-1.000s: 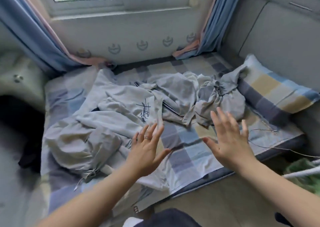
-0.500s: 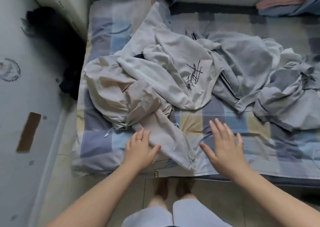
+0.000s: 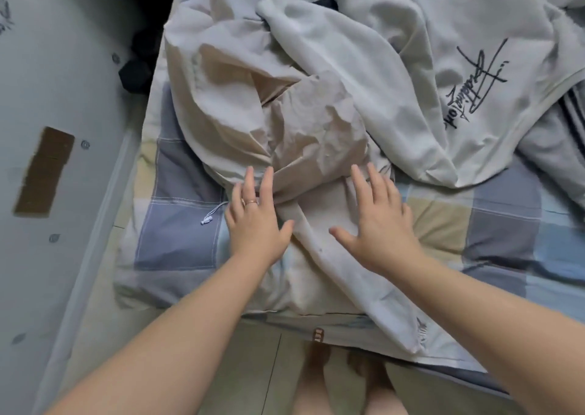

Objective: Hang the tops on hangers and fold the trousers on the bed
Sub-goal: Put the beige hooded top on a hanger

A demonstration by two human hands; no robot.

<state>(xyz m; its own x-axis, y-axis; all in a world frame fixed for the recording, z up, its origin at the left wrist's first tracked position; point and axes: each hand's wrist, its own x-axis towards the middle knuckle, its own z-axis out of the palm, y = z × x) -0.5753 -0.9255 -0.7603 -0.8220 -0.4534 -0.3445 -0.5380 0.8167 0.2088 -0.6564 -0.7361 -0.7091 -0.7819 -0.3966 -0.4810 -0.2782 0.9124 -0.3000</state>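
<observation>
Both atop trousers [image 3: 316, 123], left hand [image 3: 253, 221], right hand [image 3: 380, 224]

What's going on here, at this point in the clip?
A person stands at the edge of the bed, with both arms stretched over a pile of clothes. The left hand and right hand are open, fingers spread, on or just above a crumpled beige garment; actual contact is hard to tell. A white top with a script print lies partly over it. Nothing looks folded yet, and no hangers are in view.
</observation>
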